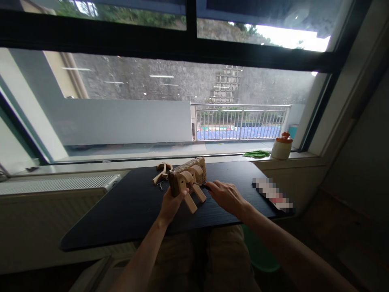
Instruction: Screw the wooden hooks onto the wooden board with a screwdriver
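Observation:
My left hand (172, 205) is closed around the near end of a rough wooden block (199, 164), which is tilted above the table. Pale curved wooden leg pieces (189, 199) sit against the block's near side, their straight ends pointing down toward me. In my closed right hand (226, 194) is a slim, dark-handled tool that looks like a screwdriver (206, 186); its thin shaft reaches the leg pieces. Where exactly its tip meets the wood is too small to tell. Behind the block lie more loose curved wooden pieces (163, 172), with a few small screws (161, 185) beside them.
The dark table (121, 211) stands against a windowsill. A blurred-out flat object with a dark edge (273, 195) lies at its right side. On the sill are a green cloth (256, 154) and a white jar with an orange lid (281, 149). A radiator (60, 184) is at left.

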The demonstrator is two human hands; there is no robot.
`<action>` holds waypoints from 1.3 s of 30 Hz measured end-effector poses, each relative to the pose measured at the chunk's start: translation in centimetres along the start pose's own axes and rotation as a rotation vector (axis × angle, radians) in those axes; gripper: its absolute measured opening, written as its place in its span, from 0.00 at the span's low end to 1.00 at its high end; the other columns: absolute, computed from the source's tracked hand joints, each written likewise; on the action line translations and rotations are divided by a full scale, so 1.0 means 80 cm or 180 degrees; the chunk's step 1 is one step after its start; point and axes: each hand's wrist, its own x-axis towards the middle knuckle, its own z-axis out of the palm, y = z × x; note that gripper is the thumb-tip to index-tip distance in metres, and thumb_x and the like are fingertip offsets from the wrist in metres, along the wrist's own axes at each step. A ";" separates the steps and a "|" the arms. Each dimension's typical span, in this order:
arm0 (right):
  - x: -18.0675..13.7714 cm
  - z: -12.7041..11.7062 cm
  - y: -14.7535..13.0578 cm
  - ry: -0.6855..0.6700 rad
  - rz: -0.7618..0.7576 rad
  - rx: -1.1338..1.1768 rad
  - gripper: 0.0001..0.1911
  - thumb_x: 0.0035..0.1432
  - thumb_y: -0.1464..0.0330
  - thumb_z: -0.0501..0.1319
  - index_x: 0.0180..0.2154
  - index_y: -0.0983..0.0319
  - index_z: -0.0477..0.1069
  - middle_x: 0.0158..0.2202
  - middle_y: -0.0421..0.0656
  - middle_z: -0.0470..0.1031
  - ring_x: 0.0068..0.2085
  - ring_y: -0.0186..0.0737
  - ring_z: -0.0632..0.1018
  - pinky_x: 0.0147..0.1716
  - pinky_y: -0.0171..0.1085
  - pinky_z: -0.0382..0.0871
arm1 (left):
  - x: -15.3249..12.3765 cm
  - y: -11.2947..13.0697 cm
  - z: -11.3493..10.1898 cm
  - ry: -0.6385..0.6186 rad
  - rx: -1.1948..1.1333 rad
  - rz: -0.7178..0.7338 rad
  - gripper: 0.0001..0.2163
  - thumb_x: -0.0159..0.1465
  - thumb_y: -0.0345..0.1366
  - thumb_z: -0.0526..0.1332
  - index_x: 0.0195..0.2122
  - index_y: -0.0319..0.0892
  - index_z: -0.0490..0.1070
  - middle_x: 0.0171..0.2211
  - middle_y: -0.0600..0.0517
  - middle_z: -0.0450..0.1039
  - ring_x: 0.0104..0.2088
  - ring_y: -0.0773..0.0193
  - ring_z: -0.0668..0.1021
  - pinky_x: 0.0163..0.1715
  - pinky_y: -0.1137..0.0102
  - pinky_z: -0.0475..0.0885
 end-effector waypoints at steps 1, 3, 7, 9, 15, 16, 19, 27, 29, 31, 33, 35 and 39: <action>0.000 -0.001 0.000 -0.0001 0.0026 0.0041 0.15 0.65 0.64 0.45 0.51 0.56 0.61 0.40 0.42 0.73 0.38 0.37 0.75 0.31 0.33 0.61 | 0.000 0.000 0.000 -0.0003 0.0004 -0.0002 0.19 0.50 0.41 0.65 0.43 0.40 0.70 0.40 0.50 0.75 0.41 0.57 0.75 0.39 0.68 0.69; 0.000 -0.002 -0.001 0.0002 0.0075 0.0129 0.16 0.65 0.63 0.45 0.52 0.56 0.61 0.41 0.43 0.73 0.38 0.38 0.75 0.32 0.33 0.61 | 0.000 -0.001 0.000 0.0000 0.0010 -0.0026 0.19 0.50 0.41 0.65 0.42 0.40 0.70 0.39 0.50 0.75 0.40 0.57 0.75 0.39 0.68 0.69; 0.000 -0.005 -0.002 0.0025 0.0144 0.0317 0.16 0.64 0.63 0.46 0.52 0.56 0.61 0.43 0.42 0.73 0.41 0.38 0.75 0.34 0.33 0.62 | 0.000 -0.003 0.000 0.0009 -0.0040 -0.0032 0.20 0.49 0.42 0.65 0.42 0.40 0.70 0.37 0.50 0.75 0.39 0.58 0.75 0.37 0.68 0.69; 0.000 -0.005 -0.002 0.0045 0.0177 0.0407 0.16 0.64 0.63 0.46 0.51 0.56 0.62 0.44 0.42 0.73 0.41 0.37 0.75 0.35 0.33 0.62 | 0.000 -0.004 0.000 -0.0006 -0.0061 -0.0019 0.20 0.49 0.42 0.65 0.42 0.40 0.70 0.37 0.50 0.75 0.39 0.58 0.75 0.38 0.68 0.69; 0.003 -0.003 -0.002 0.0154 0.0294 0.0641 0.15 0.63 0.64 0.48 0.50 0.56 0.63 0.46 0.40 0.73 0.43 0.36 0.75 0.39 0.33 0.63 | 0.001 -0.006 -0.002 -0.0005 -0.0073 -0.0044 0.21 0.48 0.43 0.66 0.41 0.39 0.71 0.36 0.50 0.75 0.39 0.57 0.75 0.37 0.67 0.69; 0.003 -0.002 -0.002 0.0181 0.0315 0.0670 0.15 0.62 0.65 0.49 0.50 0.56 0.63 0.46 0.40 0.73 0.43 0.36 0.74 0.39 0.33 0.63 | 0.002 -0.006 -0.003 -0.0003 -0.0065 -0.0056 0.20 0.48 0.42 0.66 0.41 0.39 0.71 0.36 0.50 0.75 0.38 0.56 0.75 0.37 0.67 0.69; 0.006 -0.001 -0.002 0.0272 0.0371 0.0739 0.15 0.62 0.66 0.50 0.50 0.55 0.64 0.44 0.40 0.73 0.42 0.36 0.75 0.38 0.32 0.63 | 0.005 -0.004 -0.001 0.0195 0.0062 -0.0067 0.21 0.47 0.42 0.66 0.42 0.40 0.71 0.37 0.49 0.75 0.40 0.55 0.75 0.39 0.66 0.69; 0.023 -0.002 0.003 0.0539 0.0576 0.0867 0.13 0.61 0.66 0.51 0.47 0.55 0.66 0.41 0.41 0.73 0.37 0.36 0.75 0.34 0.33 0.62 | 0.008 0.017 0.019 0.0307 -0.0539 0.0013 0.23 0.48 0.39 0.67 0.45 0.40 0.67 0.40 0.49 0.74 0.41 0.58 0.75 0.41 0.65 0.70; 0.023 -0.004 0.002 0.0574 0.0616 0.0892 0.13 0.62 0.65 0.50 0.47 0.56 0.66 0.41 0.42 0.72 0.37 0.36 0.75 0.33 0.33 0.62 | 0.003 0.020 0.021 0.0249 -0.0721 0.0130 0.25 0.48 0.38 0.67 0.47 0.41 0.65 0.41 0.49 0.73 0.41 0.59 0.75 0.42 0.65 0.70; 0.020 -0.005 -0.002 0.0635 0.0573 0.0950 0.13 0.62 0.65 0.50 0.47 0.57 0.66 0.40 0.42 0.72 0.36 0.35 0.74 0.33 0.32 0.62 | -0.004 0.021 0.019 0.0161 -0.0887 0.0181 0.26 0.49 0.37 0.67 0.49 0.42 0.63 0.42 0.49 0.73 0.41 0.60 0.75 0.42 0.65 0.69; 0.013 -0.006 -0.009 0.0775 0.0434 0.1052 0.12 0.63 0.66 0.49 0.46 0.57 0.66 0.40 0.41 0.71 0.36 0.34 0.74 0.33 0.31 0.62 | -0.013 0.018 0.012 0.0111 -0.0967 0.0166 0.26 0.50 0.36 0.66 0.50 0.42 0.62 0.44 0.49 0.72 0.42 0.60 0.75 0.43 0.66 0.69; 0.004 -0.005 -0.018 0.0887 0.0252 0.1048 0.12 0.63 0.68 0.49 0.47 0.59 0.65 0.39 0.42 0.71 0.34 0.33 0.74 0.32 0.31 0.63 | -0.025 0.014 0.002 0.0068 -0.0952 0.0105 0.26 0.50 0.36 0.66 0.51 0.43 0.63 0.45 0.49 0.72 0.44 0.60 0.74 0.44 0.67 0.69; -0.016 0.003 -0.035 0.1007 -0.0077 0.0774 0.13 0.63 0.70 0.49 0.47 0.61 0.66 0.35 0.44 0.70 0.30 0.33 0.72 0.27 0.31 0.62 | -0.047 0.005 -0.023 -0.0206 -0.0861 0.0002 0.22 0.50 0.35 0.66 0.48 0.42 0.67 0.45 0.47 0.73 0.46 0.55 0.74 0.44 0.65 0.69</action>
